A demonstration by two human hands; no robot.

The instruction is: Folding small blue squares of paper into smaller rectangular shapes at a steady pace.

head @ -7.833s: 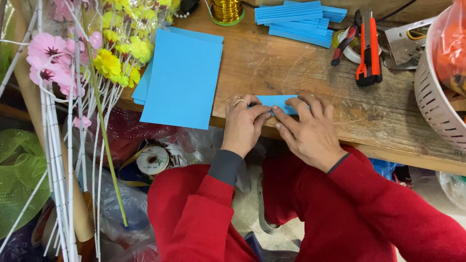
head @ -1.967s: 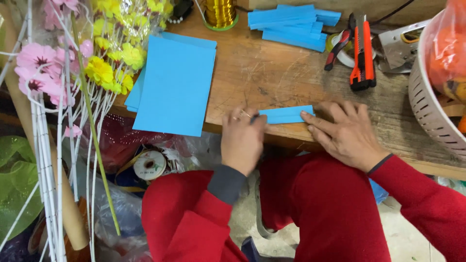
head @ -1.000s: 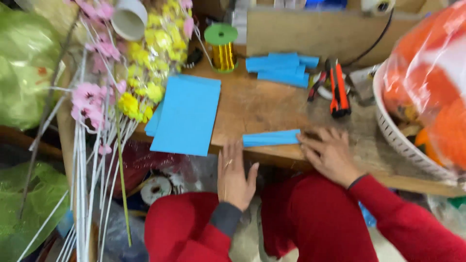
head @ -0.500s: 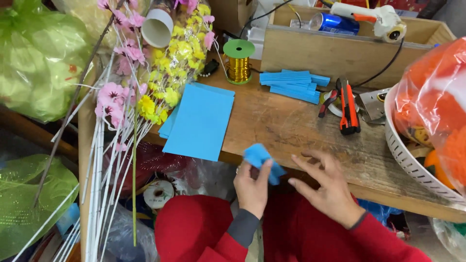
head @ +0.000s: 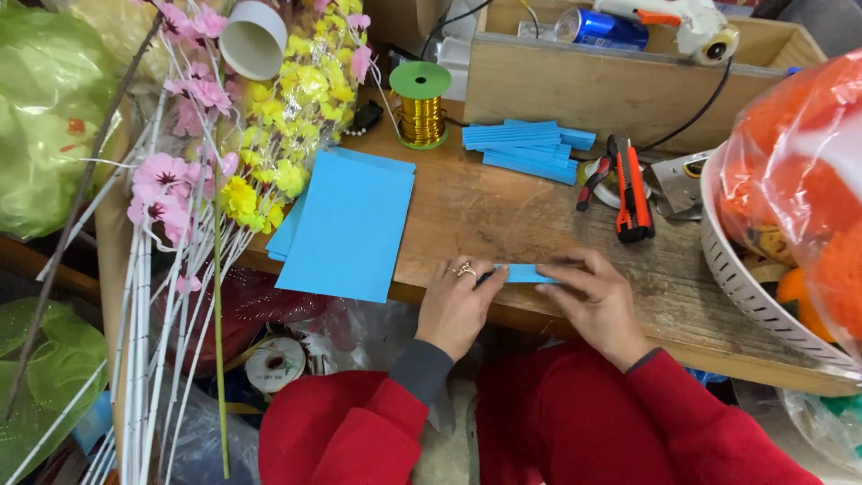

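Note:
A small folded strip of blue paper [head: 523, 273] lies near the front edge of the wooden table [head: 503, 211]. My left hand [head: 454, 303], with a ring on one finger, presses down on the strip's left end. My right hand [head: 597, 296] lies flat over its right end, fingers pointing left. Both hands pin the strip to the table. Only the strip's middle shows between my fingers.
A stack of blue paper sheets [head: 348, 222] lies to the left. Folded blue strips [head: 530, 148] are piled at the back, beside a spool of gold wire [head: 420, 105], an orange utility knife [head: 630, 189] and a wooden box [head: 628, 76]. Artificial flowers [head: 224, 162] stand left, a white basket [head: 763, 269] right.
Half a second ago my left hand held the blue paper up off the table. Now the paper lies flat at the table's edge with both hands pressing on it.

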